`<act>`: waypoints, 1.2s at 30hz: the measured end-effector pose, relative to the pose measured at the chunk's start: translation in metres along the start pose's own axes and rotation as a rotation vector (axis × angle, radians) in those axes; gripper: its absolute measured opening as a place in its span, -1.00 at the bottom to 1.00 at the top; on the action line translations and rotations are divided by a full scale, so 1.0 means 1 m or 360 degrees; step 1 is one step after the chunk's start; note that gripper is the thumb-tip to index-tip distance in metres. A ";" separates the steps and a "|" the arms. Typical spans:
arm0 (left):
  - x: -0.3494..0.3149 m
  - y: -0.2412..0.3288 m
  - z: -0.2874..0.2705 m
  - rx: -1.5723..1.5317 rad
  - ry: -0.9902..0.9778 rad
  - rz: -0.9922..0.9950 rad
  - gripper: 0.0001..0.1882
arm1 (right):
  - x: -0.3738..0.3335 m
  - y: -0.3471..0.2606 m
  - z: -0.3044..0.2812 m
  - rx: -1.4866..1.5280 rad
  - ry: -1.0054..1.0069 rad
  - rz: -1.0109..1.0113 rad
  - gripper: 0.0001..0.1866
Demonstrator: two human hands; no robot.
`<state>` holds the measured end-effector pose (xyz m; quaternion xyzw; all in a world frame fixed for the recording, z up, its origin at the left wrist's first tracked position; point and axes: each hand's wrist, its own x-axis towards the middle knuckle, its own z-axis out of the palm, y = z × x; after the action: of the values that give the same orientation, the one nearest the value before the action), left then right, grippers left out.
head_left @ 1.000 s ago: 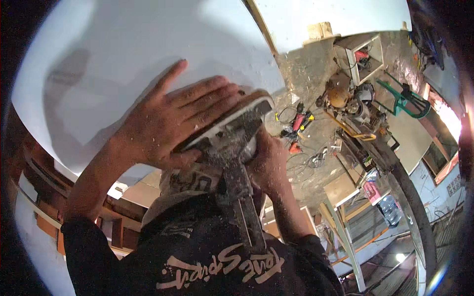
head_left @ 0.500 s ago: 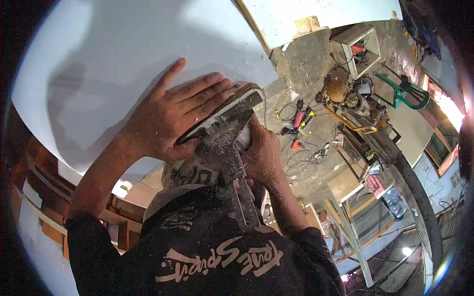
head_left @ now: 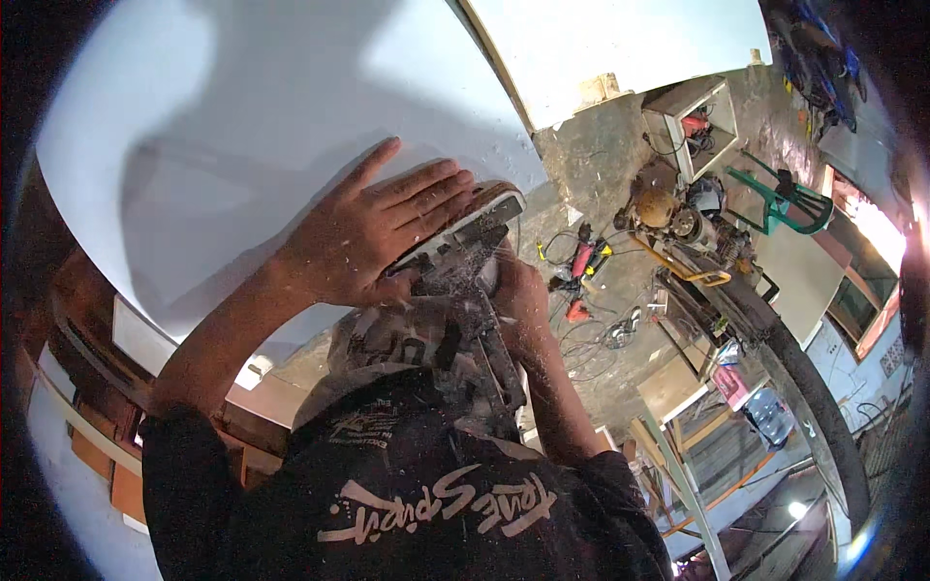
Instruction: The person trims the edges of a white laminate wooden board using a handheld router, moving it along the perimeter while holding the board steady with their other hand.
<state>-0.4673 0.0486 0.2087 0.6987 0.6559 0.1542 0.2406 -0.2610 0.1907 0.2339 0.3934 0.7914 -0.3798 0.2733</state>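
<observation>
A dusty power tool (head_left: 455,257) with a long flat base stands against the edge of a large white panel (head_left: 281,87). Its exact kind is hard to make out. My left hand (head_left: 354,237) grips the base, thumb on the near side and straight fingers reaching across toward the panel. On the tool's right side, my right hand (head_left: 524,295) is closed around the body, its fingers mostly hidden behind it. Fine chips or dust fly around the tool and cling to my forearms and dark shirt (head_left: 417,484).
A second white panel (head_left: 620,39) lies at the top. Red and yellow corded tools (head_left: 581,259) and tangled cables lie on the concrete floor. An engine-like machine (head_left: 678,213), an open white box (head_left: 690,126) and a green chair (head_left: 785,198) stand to the right.
The tool and both hands appear slightly farther right and lower against the panel. My view has shifted a little. Both hands keep their hold.
</observation>
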 end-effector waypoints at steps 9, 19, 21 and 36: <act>0.002 0.002 -0.001 0.0007 0.0043 -0.0008 -0.26 | 0.002 0.004 0.001 0.0020 0.0032 -0.0013 -0.33; 0.005 0.004 0.004 0.0027 0.0105 -0.0025 -0.27 | 0.004 0.013 0.002 -0.0083 0.0116 -0.0097 -0.22; 0.007 0.006 0.004 0.0038 0.0118 -0.0030 -0.27 | 0.004 0.010 0.000 -0.0081 0.0050 -0.0057 -0.15; 0.014 0.003 0.007 0.0004 0.0217 -0.0005 -0.33 | 0.013 0.027 0.000 -0.0045 0.0019 0.0039 -0.17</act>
<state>-0.4596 0.0619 0.2032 0.6858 0.6721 0.2001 0.1948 -0.2455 0.2071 0.2139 0.4014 0.7934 -0.3630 0.2787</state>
